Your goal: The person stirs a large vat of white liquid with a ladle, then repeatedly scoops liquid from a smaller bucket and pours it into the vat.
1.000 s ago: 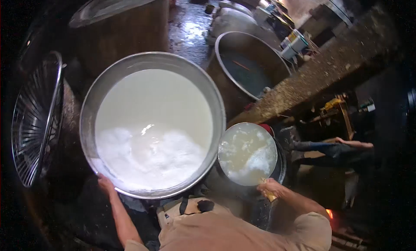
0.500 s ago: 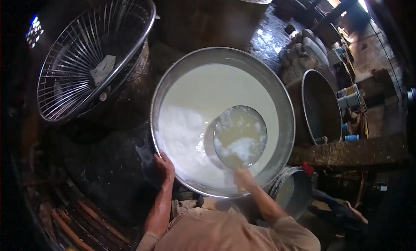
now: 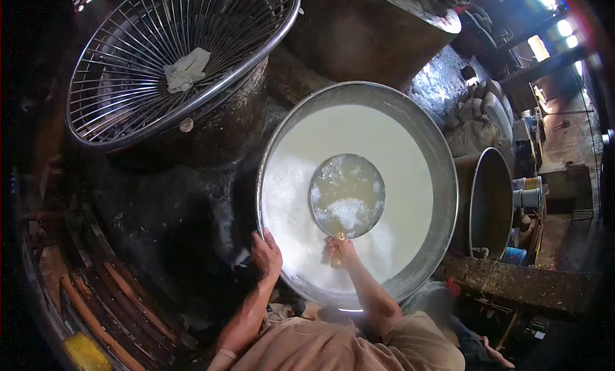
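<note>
We hold the scoop (image 3: pixel 349 195) over the vat (image 3: pixel 443 211), right hand (image 3: pixel 341 246) fingers wrapped around its handle (image 3: pixel 336 263). The scoop contains cloudy liquid and froth; the vat contains milky white liquid. Our left hand (image 3: pixel 266 252) is at the vat's rim; we cannot tell whether its fingers grip. The wire basket (image 3: pixel 221 86) contains a crumpled cloth (image 3: pixel 187 70).

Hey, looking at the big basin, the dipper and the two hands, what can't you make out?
In the head view:
- The basin's floor: hidden by the whitish liquid.
- Part of the dipper's handle: covered by the right hand.
- The left hand's palm: turned away, so its hold on the basin is unclear.
- The wire basket's far side: cut off by the top edge.
</note>
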